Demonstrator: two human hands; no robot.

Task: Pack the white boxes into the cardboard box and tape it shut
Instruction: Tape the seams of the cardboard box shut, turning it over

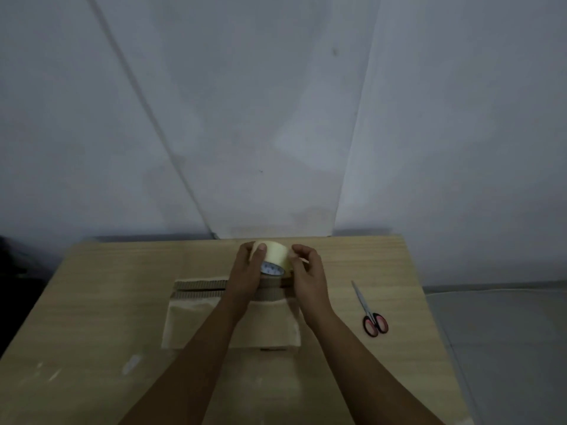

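Cardboard made up the box (211,320), which lay closed at the middle of the tabletop (107,302); no white boxes were visible. Above its far edge, the left hand (247,271) gripped the tape roll (271,257) with fingers curled round it, while the right hand (303,268) pinched at the roll's 3 o'clock side, probably seeking the tape's end. Scissors (369,311) lay at 3 o'clock from the box. The tape might tear or stick to itself if it were pulled crookedly.
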